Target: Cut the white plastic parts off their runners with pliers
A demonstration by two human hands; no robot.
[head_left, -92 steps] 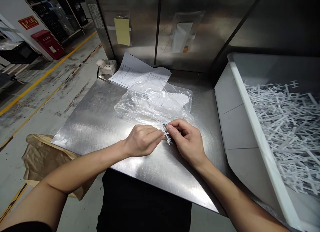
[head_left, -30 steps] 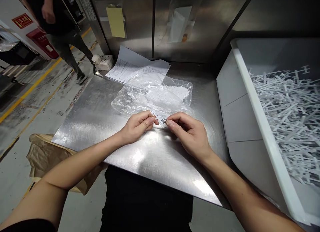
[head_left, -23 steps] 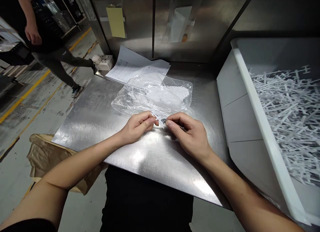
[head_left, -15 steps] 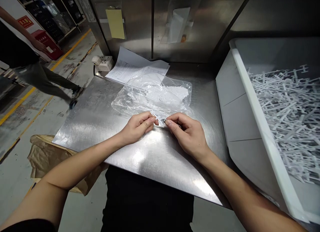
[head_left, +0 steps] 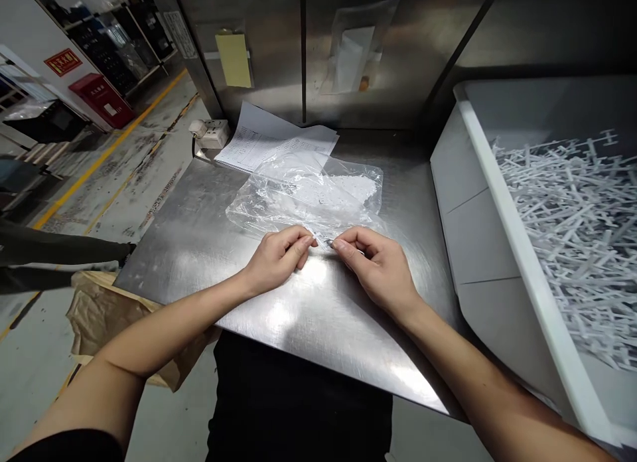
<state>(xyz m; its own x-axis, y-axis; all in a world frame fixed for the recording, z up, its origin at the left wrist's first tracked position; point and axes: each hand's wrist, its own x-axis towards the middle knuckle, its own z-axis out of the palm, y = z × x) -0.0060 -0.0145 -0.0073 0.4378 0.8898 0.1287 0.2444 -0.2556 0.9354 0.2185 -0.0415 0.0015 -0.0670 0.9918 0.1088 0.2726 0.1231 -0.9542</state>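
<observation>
Steel surface under me, printed sheets at its far edge, their writing too small to read. My left hand and right hand meet mid-surface, fingers of both pinched together on a small white part lying between them, equally near each, against the clear bag's near edge. White bin of like pieces stands off the right edge.

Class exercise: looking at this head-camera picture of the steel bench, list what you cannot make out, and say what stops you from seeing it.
- Small part pinched between left hand and right hand: too small, mostly covered by fingertips.
- Printed sheets: text too fine to read.
- White bin: cut off by the right edge.
- Clear bag contents: lost in glare and wrinkles.
- Brown paper: partly hidden by the table.
</observation>
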